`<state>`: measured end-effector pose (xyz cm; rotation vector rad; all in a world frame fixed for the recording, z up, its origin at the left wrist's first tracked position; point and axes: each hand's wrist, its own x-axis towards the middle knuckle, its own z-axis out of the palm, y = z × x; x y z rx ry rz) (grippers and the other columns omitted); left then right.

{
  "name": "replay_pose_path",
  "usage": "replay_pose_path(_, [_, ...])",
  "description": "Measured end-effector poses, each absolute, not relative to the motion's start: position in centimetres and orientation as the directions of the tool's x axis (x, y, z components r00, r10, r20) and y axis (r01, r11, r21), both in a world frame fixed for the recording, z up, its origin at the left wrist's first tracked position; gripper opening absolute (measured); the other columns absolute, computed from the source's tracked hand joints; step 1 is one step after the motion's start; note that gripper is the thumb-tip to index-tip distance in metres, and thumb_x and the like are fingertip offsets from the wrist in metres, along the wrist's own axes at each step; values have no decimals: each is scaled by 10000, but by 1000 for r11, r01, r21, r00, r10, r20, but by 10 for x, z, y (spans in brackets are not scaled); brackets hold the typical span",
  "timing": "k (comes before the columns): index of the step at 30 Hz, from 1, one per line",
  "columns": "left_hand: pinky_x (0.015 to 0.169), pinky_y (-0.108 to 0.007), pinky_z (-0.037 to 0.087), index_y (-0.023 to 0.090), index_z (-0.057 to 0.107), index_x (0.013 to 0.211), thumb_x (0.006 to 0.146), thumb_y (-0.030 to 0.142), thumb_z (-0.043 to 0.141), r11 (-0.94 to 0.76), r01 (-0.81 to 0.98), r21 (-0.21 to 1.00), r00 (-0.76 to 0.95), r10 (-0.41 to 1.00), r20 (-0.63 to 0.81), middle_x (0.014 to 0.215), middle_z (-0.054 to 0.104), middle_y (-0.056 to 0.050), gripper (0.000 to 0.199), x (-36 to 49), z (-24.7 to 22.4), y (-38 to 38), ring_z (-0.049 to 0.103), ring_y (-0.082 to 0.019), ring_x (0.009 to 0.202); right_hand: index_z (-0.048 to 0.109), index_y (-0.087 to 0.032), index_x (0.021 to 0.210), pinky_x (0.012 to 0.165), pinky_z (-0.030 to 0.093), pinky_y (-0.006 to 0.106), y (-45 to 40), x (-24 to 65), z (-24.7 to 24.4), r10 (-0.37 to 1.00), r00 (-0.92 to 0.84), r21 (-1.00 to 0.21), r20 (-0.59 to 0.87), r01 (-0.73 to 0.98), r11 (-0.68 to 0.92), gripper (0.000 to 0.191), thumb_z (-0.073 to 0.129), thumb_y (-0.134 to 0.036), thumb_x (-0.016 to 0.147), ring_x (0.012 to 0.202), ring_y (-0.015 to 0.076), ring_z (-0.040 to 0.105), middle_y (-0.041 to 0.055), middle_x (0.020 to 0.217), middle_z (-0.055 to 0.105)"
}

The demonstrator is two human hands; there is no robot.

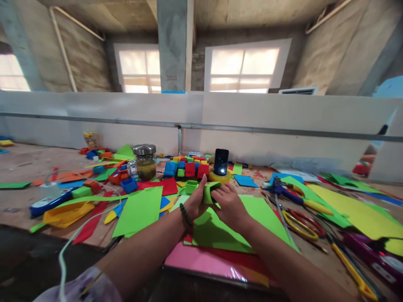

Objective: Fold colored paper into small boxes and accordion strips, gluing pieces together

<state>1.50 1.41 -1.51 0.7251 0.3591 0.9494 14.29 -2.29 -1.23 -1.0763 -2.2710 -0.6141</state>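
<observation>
Your left hand [197, 201], beaded at the wrist, and your right hand [228, 203] close together on a green piece [209, 194], above the green sheets [239, 222]. Lettering on the pillar [172, 50] is too small to read. Farther right, pliers [288, 191] and scissors [299, 224] crowd the table.

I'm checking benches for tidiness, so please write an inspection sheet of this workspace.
surface: brown table, stained
things: curled green piece, held above a green sheet
clutter: coloured scraps, pliers, jar, phone and cubes crowd around
hands: left hand and right hand both hold the green piece
cables: white cable runs past the near edge, left side
surroundings: pale partition behind, windows beyond
</observation>
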Motion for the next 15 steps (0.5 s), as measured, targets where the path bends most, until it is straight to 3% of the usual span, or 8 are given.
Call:
replay_pose_path(4, [584, -215, 466, 93, 681, 803, 840, 603, 511, 394, -623, 676, 575, 816, 54, 666, 677, -61, 538, 16, -14, 14, 629, -133, 598, 571, -203, 728, 914, 360, 350, -22, 143, -14, 529, -545, 177, 650, 786, 592, 91, 580, -125, 776, 811, 199, 540, 33, 752, 648])
replay_pose_path(9, [522, -198, 435, 116, 662, 715, 833, 596, 530, 381, -635, 672, 547, 836, 44, 591, 644, -20, 512, 15, -12, 14, 586, -101, 516, 574, -200, 722, 892, 360, 354, -24, 142, -13, 524, -537, 221, 661, 807, 548, 83, 585, -175, 799, 784, 202, 525, 42, 743, 637])
replay_pose_path(15, [590, -212, 465, 97, 690, 807, 842, 582, 528, 375, -633, 677, 545, 837, 47, 695, 690, -69, 513, 15, -10, 11, 650, -149, 675, 586, -210, 750, 968, 318, 381, -22, 145, -13, 524, -548, 226, 652, 800, 555, 122, 539, -111, 805, 866, 210, 547, 38, 774, 673])
